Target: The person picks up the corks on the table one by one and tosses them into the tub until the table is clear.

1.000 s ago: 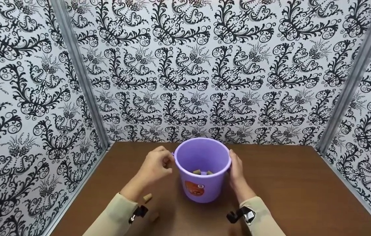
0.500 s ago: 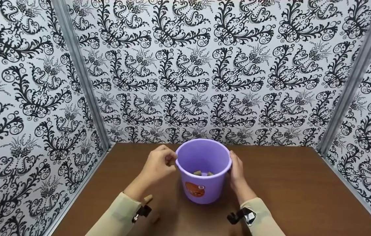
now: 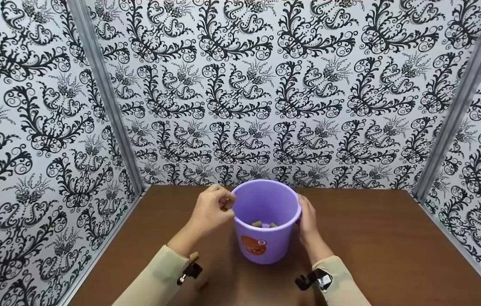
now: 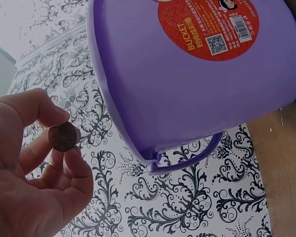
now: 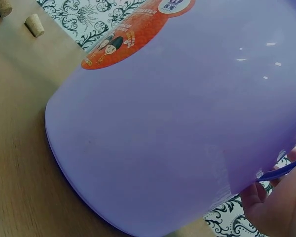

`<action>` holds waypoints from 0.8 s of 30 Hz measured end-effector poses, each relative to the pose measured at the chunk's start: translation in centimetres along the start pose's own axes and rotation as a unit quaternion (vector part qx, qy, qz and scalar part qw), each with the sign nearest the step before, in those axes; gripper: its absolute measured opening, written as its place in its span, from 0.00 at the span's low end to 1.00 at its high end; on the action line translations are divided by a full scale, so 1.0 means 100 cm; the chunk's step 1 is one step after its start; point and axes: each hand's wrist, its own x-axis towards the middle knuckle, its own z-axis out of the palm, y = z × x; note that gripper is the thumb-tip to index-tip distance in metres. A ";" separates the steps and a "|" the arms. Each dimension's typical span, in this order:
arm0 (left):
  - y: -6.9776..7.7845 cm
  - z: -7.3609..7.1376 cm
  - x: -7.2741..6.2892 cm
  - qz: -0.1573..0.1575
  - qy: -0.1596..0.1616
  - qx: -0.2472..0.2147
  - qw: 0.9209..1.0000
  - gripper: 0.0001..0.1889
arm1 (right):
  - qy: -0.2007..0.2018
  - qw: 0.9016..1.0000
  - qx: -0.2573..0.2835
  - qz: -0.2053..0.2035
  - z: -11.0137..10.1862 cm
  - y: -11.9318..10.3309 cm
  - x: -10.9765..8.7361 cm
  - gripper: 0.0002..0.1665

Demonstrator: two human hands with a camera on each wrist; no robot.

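A purple bucket (image 3: pixel 263 244) with an orange-red label stands upright on the table. My left hand (image 3: pixel 214 210) is raised at the left side of its rim, pinching a cork (image 4: pixel 63 137) between thumb and fingers; in the left wrist view the cork's dark round end shows. On the bucket's right side my right hand (image 3: pixel 308 216) grips it near the rim, beside the handle (image 5: pixel 281 172). Inside, at the bottom, lie a cork (image 3: pixel 257 224) and another cork (image 3: pixel 272 225).
Two loose corks lie on the brown table (image 3: pixel 372 238): one cork (image 5: pixel 34 25) partly hidden by the left wrist in the head view, and a second cork (image 5: pixel 2 7) nearer the front. Patterned black-and-white walls (image 3: pixel 240 93) enclose the table at the back and sides.
My left hand has moved slightly right with the cork, from beside the bucket's left rim to overlapping it. The right hand and bucket have stayed almost in place.
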 end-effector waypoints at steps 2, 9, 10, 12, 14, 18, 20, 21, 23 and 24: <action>0.000 0.001 0.001 0.003 -0.002 0.007 1.000 0.17 | -0.002 1.000 -0.001 -0.001 -0.001 0.000 0.000 0.27; 0.003 0.002 0.004 -0.010 -0.013 0.005 1.000 0.18 | -0.007 1.000 0.004 0.004 -0.001 0.002 -0.001 0.27; 0.004 0.002 0.005 -0.013 -0.017 0.003 1.000 0.18 | -0.007 1.000 0.006 0.002 -0.001 0.002 0.000 0.27; 0.006 0.002 0.007 -0.017 -0.023 -0.001 1.000 0.18 | -0.008 1.000 0.010 0.000 0.000 0.001 0.000 0.27; 0.007 0.001 0.009 -0.018 -0.027 -0.004 0.999 0.19 | -0.008 1.000 0.013 -0.001 0.001 0.001 0.000 0.26; 0.008 0.002 0.013 -0.020 -0.028 -0.010 0.999 0.18 | -0.003 1.000 0.013 -0.002 0.001 0.000 0.000 0.25; 0.008 0.003 0.016 -0.021 -0.029 -0.011 0.999 0.18 | -0.003 1.000 0.014 -0.004 0.001 -0.001 0.000 0.25; 0.008 0.003 0.017 -0.021 -0.029 -0.011 0.999 0.18 | -0.002 1.000 0.013 -0.002 0.002 -0.001 0.001 0.25; 0.008 0.005 0.018 -0.022 -0.034 -0.014 0.999 0.18 | 0.000 1.000 0.011 -0.001 0.001 -0.001 0.001 0.25; 0.008 0.007 0.019 -0.023 -0.036 -0.015 0.999 0.18 | -0.001 1.000 0.010 0.000 0.000 -0.001 0.000 0.25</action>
